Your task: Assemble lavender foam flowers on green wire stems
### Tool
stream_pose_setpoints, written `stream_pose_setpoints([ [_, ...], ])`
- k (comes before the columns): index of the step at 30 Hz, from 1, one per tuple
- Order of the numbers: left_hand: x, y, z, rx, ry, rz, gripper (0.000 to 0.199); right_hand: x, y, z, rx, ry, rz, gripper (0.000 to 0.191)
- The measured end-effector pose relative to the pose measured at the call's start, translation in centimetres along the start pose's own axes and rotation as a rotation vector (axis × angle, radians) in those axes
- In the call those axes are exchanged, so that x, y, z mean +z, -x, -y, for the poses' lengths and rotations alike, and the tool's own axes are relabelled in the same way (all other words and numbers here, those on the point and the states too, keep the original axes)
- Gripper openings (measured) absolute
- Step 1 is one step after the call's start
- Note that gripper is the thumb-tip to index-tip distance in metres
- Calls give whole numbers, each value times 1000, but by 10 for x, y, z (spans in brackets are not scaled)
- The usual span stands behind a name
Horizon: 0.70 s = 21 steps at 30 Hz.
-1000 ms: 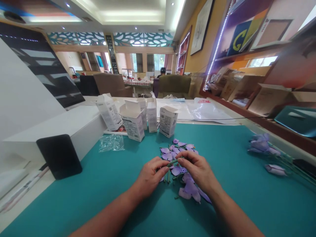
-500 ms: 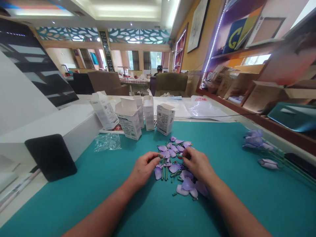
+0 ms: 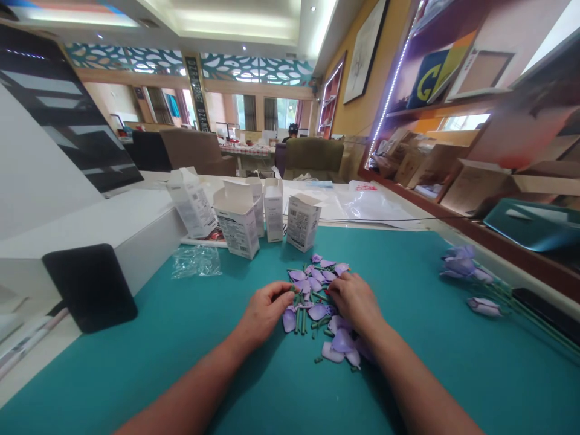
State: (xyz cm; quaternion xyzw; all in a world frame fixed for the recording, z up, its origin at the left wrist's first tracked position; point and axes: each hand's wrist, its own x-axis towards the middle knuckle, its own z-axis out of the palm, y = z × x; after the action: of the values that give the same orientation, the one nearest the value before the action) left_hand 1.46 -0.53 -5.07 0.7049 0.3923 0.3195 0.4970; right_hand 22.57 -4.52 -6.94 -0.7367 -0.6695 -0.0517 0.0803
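Purple petals [image 3: 343,341] and short green stem pieces [image 3: 304,321] lie in a loose pile on the teal mat [image 3: 181,362]. My left hand [image 3: 267,308] is at the pile's left side, thumb and forefinger pinched on a small green piece [image 3: 293,290]. Over the right side of the pile is my right hand [image 3: 357,302], its fingers closed and pointing down among the petals. Something small and red shows at its fingertips, but what it holds, if anything, is hidden.
Several white boxes [image 3: 236,226] stand behind the pile, with clear plastic [image 3: 196,261] to their left. A black tablet-like object [image 3: 90,289] leans at the left. Purple flowers [image 3: 458,263] lie at the right, beside a dark object [image 3: 548,311].
My right hand has moved slightly left and inward over the pile. My left hand stays nearly in place, still pinching the green piece. The camera view has shifted a little.
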Motion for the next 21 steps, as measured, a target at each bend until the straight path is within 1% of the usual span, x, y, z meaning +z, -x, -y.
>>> stream_pose_setpoints([
  [5,0,2,-1,-2,5,-4,36,5,-7,5,8,64,47,20],
  [12,-1,0,2,34,23,11,39,2,-13,11,27,128,64,21],
  [21,-1,-1,5,35,-14,16,40,3,-18,12,37,112,85,24],
])
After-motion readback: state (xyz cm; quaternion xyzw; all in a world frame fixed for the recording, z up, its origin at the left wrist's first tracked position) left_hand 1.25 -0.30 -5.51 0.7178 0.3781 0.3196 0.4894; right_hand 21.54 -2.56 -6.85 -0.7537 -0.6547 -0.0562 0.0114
